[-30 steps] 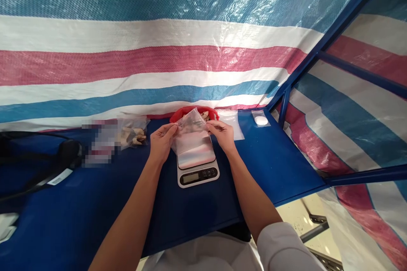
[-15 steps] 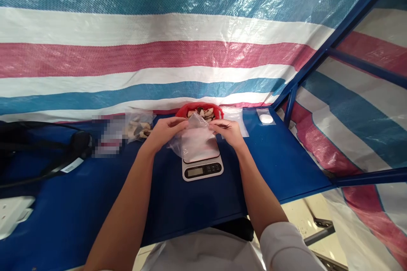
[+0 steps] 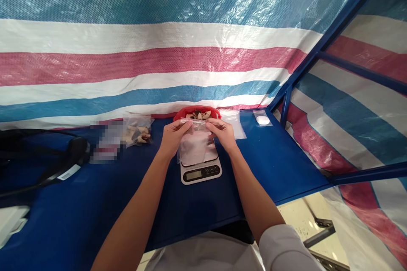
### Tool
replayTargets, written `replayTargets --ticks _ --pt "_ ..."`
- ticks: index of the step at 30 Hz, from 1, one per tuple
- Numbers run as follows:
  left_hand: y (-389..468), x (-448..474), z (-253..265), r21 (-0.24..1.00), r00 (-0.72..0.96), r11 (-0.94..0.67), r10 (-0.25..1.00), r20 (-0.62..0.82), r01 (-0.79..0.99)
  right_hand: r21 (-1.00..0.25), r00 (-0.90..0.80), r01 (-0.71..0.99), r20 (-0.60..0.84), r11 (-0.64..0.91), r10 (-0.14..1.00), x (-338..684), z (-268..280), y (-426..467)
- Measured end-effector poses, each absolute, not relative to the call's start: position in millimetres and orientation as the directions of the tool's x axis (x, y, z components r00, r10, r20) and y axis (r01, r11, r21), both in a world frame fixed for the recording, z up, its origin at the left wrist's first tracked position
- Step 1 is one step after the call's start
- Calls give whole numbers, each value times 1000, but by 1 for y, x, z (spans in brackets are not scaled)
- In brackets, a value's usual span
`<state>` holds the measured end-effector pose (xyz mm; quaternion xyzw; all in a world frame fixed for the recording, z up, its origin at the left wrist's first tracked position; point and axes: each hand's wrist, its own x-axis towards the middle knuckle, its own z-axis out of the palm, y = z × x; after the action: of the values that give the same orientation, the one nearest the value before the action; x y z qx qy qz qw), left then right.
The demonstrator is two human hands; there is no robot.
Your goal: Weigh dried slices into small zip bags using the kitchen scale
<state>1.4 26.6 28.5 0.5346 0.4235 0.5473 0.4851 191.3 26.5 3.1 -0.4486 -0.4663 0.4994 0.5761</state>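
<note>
A clear zip bag (image 3: 196,139) hangs between my two hands, its top edge stretched level. My left hand (image 3: 174,134) pinches the upper left corner; my right hand (image 3: 224,133) pinches the upper right one. No contents show through the plastic. Below and behind the bag lies a white kitchen scale (image 3: 201,174) with a dark display and buttons along its front. Just beyond my fingers, a red bag (image 3: 216,112) stands open around brown and pale dried pieces (image 3: 199,115), perhaps sliced mushrooms.
A clear bag of similar pieces (image 3: 137,133) lies to the left, beside a blurred-out patch. Flat plastic bags (image 3: 238,123) and a small bag with a white round item (image 3: 263,120) lie right. Black straps (image 3: 74,150) and a white power strip (image 3: 14,222) occupy the blue table's left. Striped sheeting (image 3: 143,65) rises behind.
My hands have come closer together, the left one moving right. The zip bag's top edge, crumpled and peaked before, is now pulled straight. The view has shifted slightly.
</note>
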Motion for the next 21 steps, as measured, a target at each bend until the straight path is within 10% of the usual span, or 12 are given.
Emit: replayTargets --ticks 21 --pt "16 6 11 975 -74 -209 974 215 80 -994 -39 -62 96 94 995 184 -3 26"
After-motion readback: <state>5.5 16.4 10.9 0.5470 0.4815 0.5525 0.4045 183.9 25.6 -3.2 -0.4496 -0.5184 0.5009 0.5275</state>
